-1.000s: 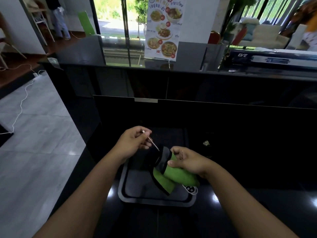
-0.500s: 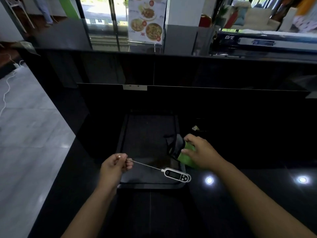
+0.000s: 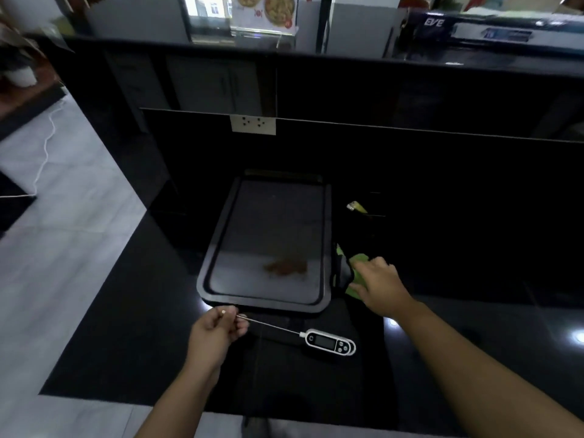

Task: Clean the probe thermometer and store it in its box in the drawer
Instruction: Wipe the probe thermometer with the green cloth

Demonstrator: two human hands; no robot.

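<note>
The probe thermometer point(image 3: 330, 342) has a white and black display head and a thin metal probe that points left. My left hand point(image 3: 218, 330) pinches the probe's tip end, and the head hangs low over the black counter in front of the tray. A green and black cloth point(image 3: 349, 273) lies on the counter just right of the tray. My right hand point(image 3: 380, 286) rests on that cloth with its fingers spread and fairly straight. No box or drawer is in sight.
A dark rectangular tray point(image 3: 221, 248) with a brownish smear lies on the glossy black counter point(image 3: 474, 343). A small yellowish object point(image 3: 356, 207) sits behind the cloth. A black back wall holds a white socket plate point(image 3: 252, 124). Grey floor tiles lie to the left.
My left hand has drawn the thermometer off the tray toward me, over the bare counter. My right hand has shifted the cloth to the tray's right side and flattened onto it.
</note>
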